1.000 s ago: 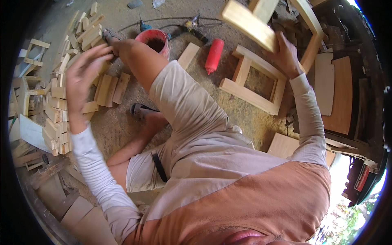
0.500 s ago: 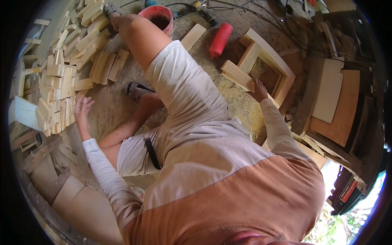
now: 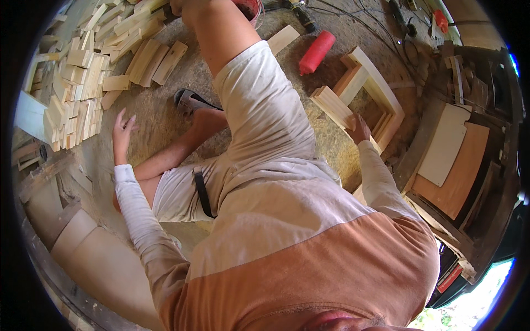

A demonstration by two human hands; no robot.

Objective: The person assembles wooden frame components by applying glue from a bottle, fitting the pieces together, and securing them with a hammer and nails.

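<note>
My right hand (image 3: 360,128) grips the near end of a short pale wooden plank (image 3: 332,106), holding it against a square wooden frame (image 3: 381,94) that lies on the sawdust-covered floor. My left hand (image 3: 122,135) is empty with fingers spread, pressed down on the floor close to a pile of small cut wood blocks (image 3: 83,83). I sit on the floor, one knee raised between my arms, the other leg folded under with a sandal (image 3: 190,100) on its foot.
A red cylinder (image 3: 316,52) and a loose board (image 3: 282,38) lie beyond the frame. Cables and tools (image 3: 408,25) run along the far side. Flat panels (image 3: 452,146) are stacked at the right. A red bucket (image 3: 251,6) stands behind my knee.
My left hand dropped from the air over the block pile down to the floor. My right hand brought the plank down from up high onto the frame.
</note>
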